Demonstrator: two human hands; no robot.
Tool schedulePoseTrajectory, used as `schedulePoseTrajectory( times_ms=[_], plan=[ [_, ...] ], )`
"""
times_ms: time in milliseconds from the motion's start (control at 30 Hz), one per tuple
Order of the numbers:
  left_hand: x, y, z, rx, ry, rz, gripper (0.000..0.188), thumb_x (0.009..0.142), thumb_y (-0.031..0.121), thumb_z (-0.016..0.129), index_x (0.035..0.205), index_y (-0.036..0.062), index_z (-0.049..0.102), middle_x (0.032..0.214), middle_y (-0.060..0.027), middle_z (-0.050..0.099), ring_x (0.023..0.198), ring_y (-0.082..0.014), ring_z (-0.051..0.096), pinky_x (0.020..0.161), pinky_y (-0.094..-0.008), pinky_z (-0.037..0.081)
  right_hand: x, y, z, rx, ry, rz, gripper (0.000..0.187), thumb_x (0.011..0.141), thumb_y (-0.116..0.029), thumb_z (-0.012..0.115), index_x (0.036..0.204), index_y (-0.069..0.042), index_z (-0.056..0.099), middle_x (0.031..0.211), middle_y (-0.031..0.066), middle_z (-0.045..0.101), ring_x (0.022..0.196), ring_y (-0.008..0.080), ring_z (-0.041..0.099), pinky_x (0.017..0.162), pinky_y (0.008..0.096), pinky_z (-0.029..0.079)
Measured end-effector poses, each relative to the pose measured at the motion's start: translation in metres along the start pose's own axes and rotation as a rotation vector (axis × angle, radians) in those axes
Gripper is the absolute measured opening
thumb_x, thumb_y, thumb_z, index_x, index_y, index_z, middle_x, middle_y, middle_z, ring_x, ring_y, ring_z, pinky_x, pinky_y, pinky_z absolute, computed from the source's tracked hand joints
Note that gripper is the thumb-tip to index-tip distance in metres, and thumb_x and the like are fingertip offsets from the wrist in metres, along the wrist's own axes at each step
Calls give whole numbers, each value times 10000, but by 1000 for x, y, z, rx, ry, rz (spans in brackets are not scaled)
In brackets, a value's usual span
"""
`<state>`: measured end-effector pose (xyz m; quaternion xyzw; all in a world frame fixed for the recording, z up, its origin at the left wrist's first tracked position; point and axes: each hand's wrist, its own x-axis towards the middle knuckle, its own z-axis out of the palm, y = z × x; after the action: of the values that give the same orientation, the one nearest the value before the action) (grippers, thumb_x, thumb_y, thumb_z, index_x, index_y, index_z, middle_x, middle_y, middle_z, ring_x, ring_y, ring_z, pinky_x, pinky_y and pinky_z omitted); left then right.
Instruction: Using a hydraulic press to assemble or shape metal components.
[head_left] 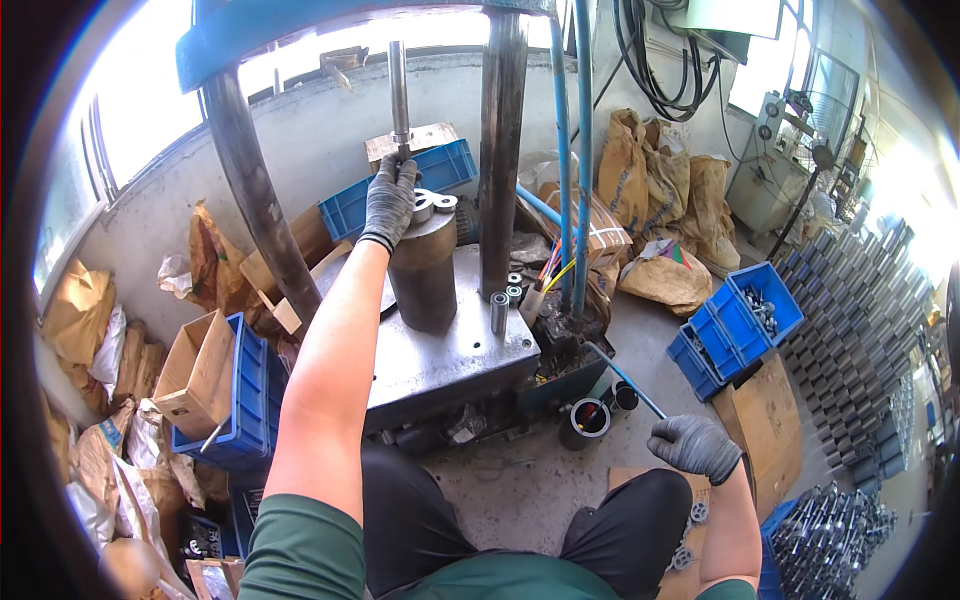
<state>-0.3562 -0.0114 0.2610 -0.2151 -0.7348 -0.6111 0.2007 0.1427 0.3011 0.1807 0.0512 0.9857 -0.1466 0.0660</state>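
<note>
My left hand (390, 203), in a grey glove, is raised over the press with its fingers closed around the dark lower end of an upright metal rod (399, 95). The rod is shiny and has a collar just above my fingers. Right beside that hand, metal rings (445, 203) sit on top of a thick steel cylinder (425, 280), which stands on the press's steel table (470, 350). My right hand (695, 447), gloved too, is closed at the near end of a blue lever (630, 382) that slants up to the press's right side.
Steel columns (503, 150) and blue pipes (583, 130) rise around the table. A small sleeve (499, 312) stands on its right corner. Blue crates (740, 315) and stacked metal tubes (850, 330) are at the right. Boxes and a blue crate (245, 400) crowd the left.
</note>
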Motion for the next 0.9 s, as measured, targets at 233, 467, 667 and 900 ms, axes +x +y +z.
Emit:
schedulePoseTrajectory(
  times_ms=[233, 467, 667, 900],
  plan=[
    [4, -3, -1, -30, -3, -18, 253, 1078, 272, 560, 1153, 42, 632, 809, -69, 694, 741, -148, 656, 696, -325, 533, 2, 0, 1, -1, 57, 2, 295, 922, -366, 657, 922, -82, 737, 836, 194, 699, 816, 404, 686, 758, 491, 557],
    [2, -2, 3, -113, -16, -35, 239, 1077, 262, 562, 1157, 46, 626, 797, -48, 672, 699, -129, 624, 659, -313, 522, 0, 0, 2, 31, 82, 25, 325, 933, -387, 657, 922, -74, 743, 822, 207, 695, 808, 410, 688, 760, 485, 558],
    [5, -6, 1, -101, -15, -22, 218, 1074, 248, 571, 1150, 52, 630, 783, -36, 658, 679, -117, 595, 644, -303, 505, 0, -2, 2, 49, 94, 41, 304, 918, -365, 697, 905, -63, 735, 810, 207, 685, 794, 404, 682, 738, 473, 550],
    [3, -4, 3, -110, -8, -23, 219, 1073, 248, 579, 1135, 45, 633, 772, -27, 648, 678, -110, 588, 636, -292, 500, 0, -4, 1, 83, 117, 48, 271, 909, -318, 726, 882, -49, 725, 794, 206, 669, 779, 397, 674, 716, 467, 538]
  ],
)
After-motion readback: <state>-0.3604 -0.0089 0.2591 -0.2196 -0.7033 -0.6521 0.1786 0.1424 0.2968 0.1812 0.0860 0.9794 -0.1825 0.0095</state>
